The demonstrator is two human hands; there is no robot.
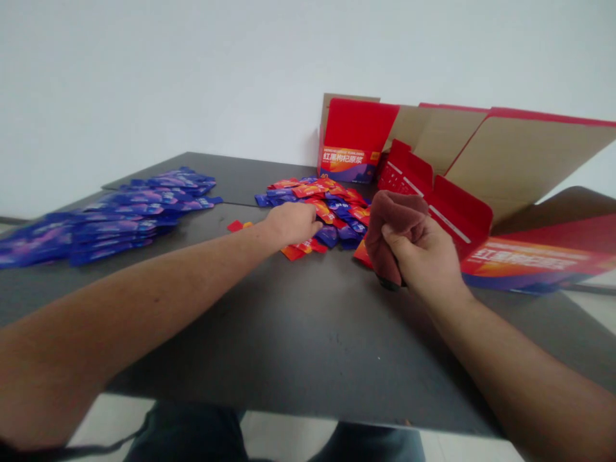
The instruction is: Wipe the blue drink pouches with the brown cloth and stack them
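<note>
My right hand (433, 256) grips a folded reddish-brown cloth (397, 215), held above the dark table at the right. My left hand (291, 224) is at the near left side of a mixed pile of red-orange and blue-purple sachets (330, 192). Its fingers are curled in and mostly out of sight, so what they hold, if anything, cannot be made out. Just below that hand lies a red-orange sachet (301, 249). Part of another red piece (235, 226) shows behind my left wrist.
Overlapping rows of blue-purple sachets (129, 212) lie on the left of the dark table (289, 346). Behind the mixed pile stands a red printed carton (351, 141) with raised flaps. A larger printed carton panel (534, 260) reaches the right edge, with cardboard flaps (524, 154) above.
</note>
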